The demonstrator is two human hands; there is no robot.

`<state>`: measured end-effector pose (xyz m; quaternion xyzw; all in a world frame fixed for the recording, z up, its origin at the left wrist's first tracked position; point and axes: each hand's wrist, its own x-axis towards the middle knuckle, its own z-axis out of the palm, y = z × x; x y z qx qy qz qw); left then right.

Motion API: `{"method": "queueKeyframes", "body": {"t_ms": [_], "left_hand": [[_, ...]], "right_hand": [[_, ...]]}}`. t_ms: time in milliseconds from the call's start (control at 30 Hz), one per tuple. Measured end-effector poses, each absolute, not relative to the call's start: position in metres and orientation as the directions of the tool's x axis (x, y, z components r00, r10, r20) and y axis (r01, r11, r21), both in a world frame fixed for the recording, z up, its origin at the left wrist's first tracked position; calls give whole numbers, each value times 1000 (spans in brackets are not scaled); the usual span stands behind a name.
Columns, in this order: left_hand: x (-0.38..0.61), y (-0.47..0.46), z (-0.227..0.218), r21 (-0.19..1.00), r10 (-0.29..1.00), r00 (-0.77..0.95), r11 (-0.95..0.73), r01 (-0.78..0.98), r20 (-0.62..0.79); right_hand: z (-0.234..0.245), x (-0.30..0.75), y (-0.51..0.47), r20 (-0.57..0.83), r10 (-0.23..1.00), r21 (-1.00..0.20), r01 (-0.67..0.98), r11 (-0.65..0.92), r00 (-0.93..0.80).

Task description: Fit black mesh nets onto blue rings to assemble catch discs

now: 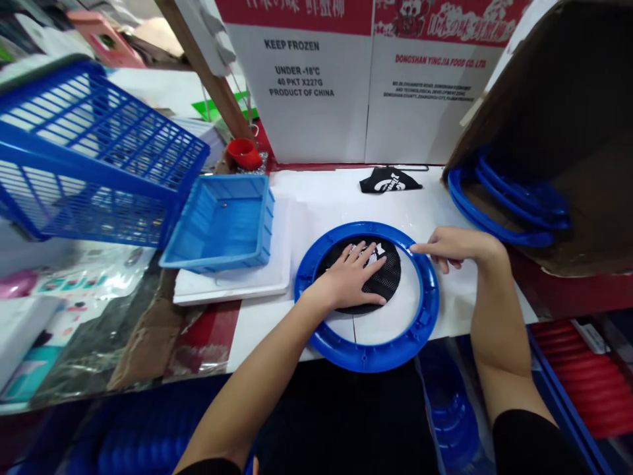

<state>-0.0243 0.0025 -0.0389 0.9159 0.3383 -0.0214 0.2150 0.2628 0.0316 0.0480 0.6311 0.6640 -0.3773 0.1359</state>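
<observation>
A blue plastic ring (pixel 429 300) lies flat on the white work surface in front of me. Within it is a round black mesh piece (pixel 390 280) with white print. My left hand (pixel 350 280) rests on that mesh with its fingers spread, covering part of it. At the ring's upper right, my right hand (pixel 448 247) has the index finger stretched out, its tip at the inner rim. The other right-hand fingers are loosely bent, and I see nothing held in them. Farther back lies a folded black cloth piece (pixel 390 180) with white lettering.
A light blue bin (pixel 217 224) stands on a white foam slab (pixel 232 287) at left, beside a tilted blue basket (pixel 99 145). White cartons (pixel 321 125) block the back. At right, a cardboard box (pixel 583 198) opens toward me, holding blue ring parts (pixel 514 198).
</observation>
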Motion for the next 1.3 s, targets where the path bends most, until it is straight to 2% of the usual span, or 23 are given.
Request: {"method": "queueKeyframes", "body": {"t_ms": [67,133,167,233,333,400,500,700,800,867,933,1000,1067,1133,1167,1300], "left_hand": [[-24,1,-36,383,605,774,-680,625,-189],[-23,-1,-34,382,589,785,-691,614,-195],[-22,-1,-33,380,576,793,-700,605,-199],[-22,-2,-32,378,550,811,-721,581,-197],[-22,-2,-32,383,529,828,-736,558,-187],[-22,-2,-34,382,530,826,-735,560,-190],[-24,-1,-36,381,529,831,-743,551,-171],[-23,-7,-36,374,530,834,-750,546,-155],[-19,-12,-32,364,520,834,-752,550,-186],[-17,-14,-28,357,515,833,-753,552,-201],[-17,-14,-25,356,504,838,-758,546,-211],[-17,-14,-23,361,489,842,-761,539,-227],[-18,-13,-23,367,477,847,-763,531,-235],[-18,-12,-23,371,473,852,-767,524,-225],[-18,-12,-23,374,471,855,-769,519,-218],[-17,-15,-22,377,449,867,-780,499,-217]], "right_hand": [[43,271,39,-493,853,-370,929,-27,-171],[30,266,48,-248,940,-415,903,116,-235],[23,261,51,-156,942,-443,874,203,-297],[9,245,55,-79,901,-482,808,340,-426],[-1,226,51,-65,890,-398,830,391,-451],[-2,221,48,-53,927,-311,888,338,-371],[-2,223,48,-35,946,-264,916,303,-323],[-6,208,69,-17,792,-120,787,605,-611],[-2,195,66,-20,724,-140,719,681,-689],[5,199,54,-36,753,-191,744,640,-657],[15,216,38,-95,852,-222,846,485,-514],[24,238,23,-228,938,-153,961,229,-260],[29,256,15,-407,908,-86,994,69,-98],[28,261,17,-472,873,-110,991,77,-120],[26,258,20,-461,871,-140,983,117,-170],[12,222,38,-263,904,-189,937,295,-338]]}}
